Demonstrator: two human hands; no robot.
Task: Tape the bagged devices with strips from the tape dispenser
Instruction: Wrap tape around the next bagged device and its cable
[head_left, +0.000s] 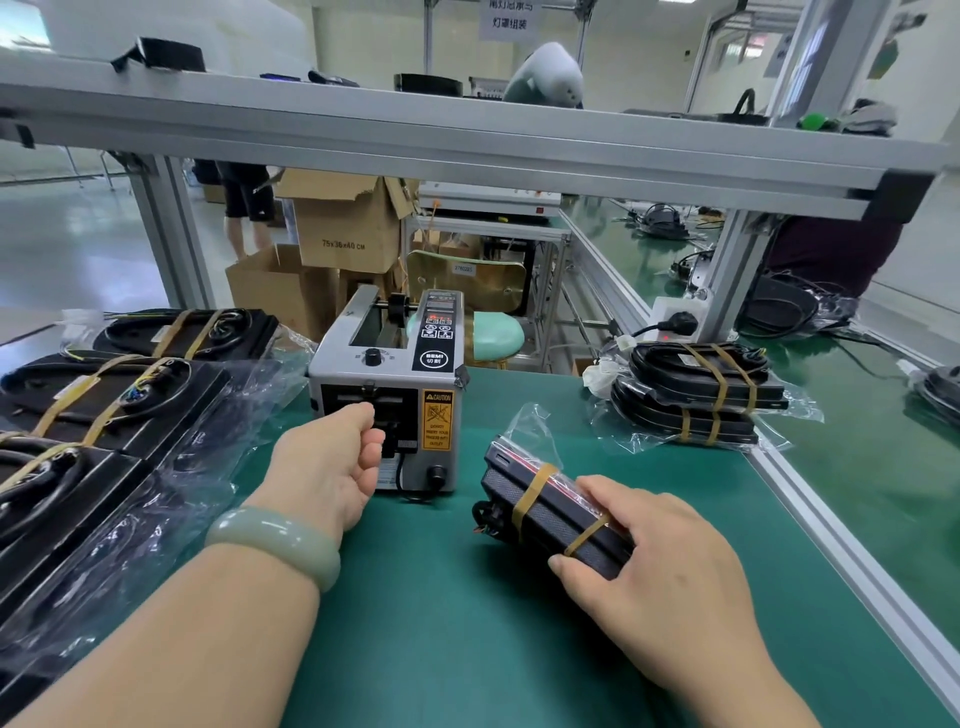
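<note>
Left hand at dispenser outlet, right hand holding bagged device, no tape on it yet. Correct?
No: head view shows two tan tape strips already around the bagged device. Left hand at the tape dispenser outlet, right hand holding the device: correct.

**Readable text on bench**

"CAUTION" is being shown on the yellow label (438, 421) of the tape dispenser (384, 364). "SEMI 切割" is being displayed on its round button (432, 359). "75x36x40 CM" is being shown on a cardboard box (343, 228). "灯罩组装" is being displayed on the hanging sign (510, 22).

a green-matted bench (441, 613) is seen. on it are set a tape dispenser (387, 374) at the middle, bagged devices (104, 405) at left, a taped stack (696, 395) at right, and one bagged device (545, 512) nearer the front.
</note>
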